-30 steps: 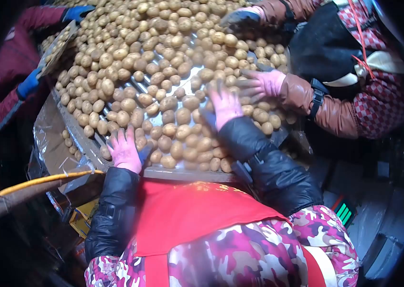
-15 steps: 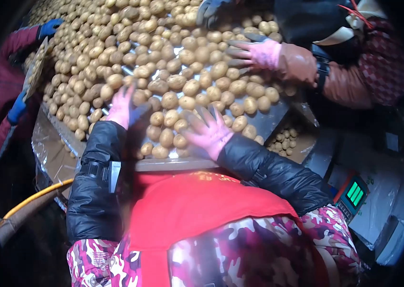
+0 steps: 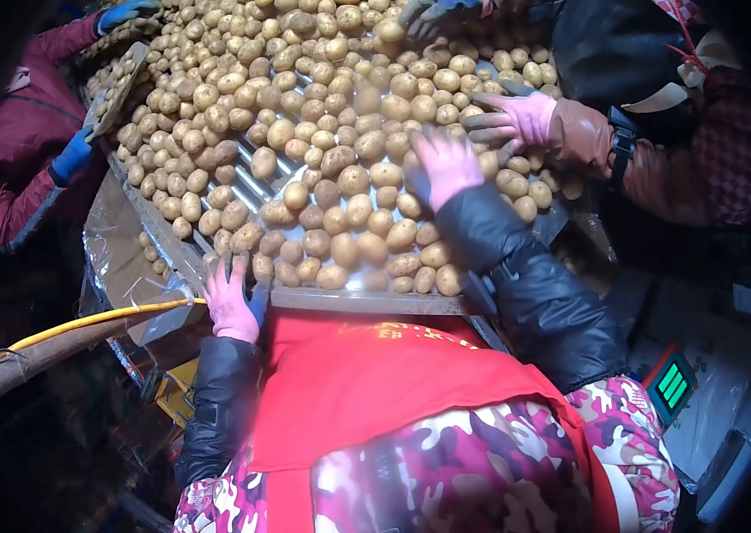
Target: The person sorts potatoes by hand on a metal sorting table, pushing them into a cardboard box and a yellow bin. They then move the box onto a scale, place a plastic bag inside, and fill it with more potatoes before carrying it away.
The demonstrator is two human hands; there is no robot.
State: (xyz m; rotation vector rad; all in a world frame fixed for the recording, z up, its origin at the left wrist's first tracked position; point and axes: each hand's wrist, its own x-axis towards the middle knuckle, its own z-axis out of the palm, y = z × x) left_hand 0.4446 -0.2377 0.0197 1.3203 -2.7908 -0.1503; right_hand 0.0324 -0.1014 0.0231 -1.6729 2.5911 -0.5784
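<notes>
Loose potatoes (image 3: 353,180) cover a metal table with rollers (image 3: 255,182), which show through gaps on its left. At the near left corner my left hand (image 3: 231,300), in a pink glove with dark fingertips, has its fingers apart and rests by the table's front rim (image 3: 366,302), beside the nearest potatoes. My right hand (image 3: 446,167), gloved alike, lies with fingers spread over potatoes at the right of the table. It is slightly blurred, and the potatoes under its palm are hidden. Neither hand is closed around a potato.
At right, a co-worker's pink-gloved hand (image 3: 522,117) is close to mine; a grey-gloved hand (image 3: 433,13) is farther back. Another person's blue-gloved hand (image 3: 73,157) holds a board (image 3: 118,89) at left. A yellow hose (image 3: 100,320) and a lit green display (image 3: 673,384) flank me.
My left hand has drawn back toward me to the table's front corner. My right hand has moved forward and right across the potatoes. The camera view has shifted slightly.
</notes>
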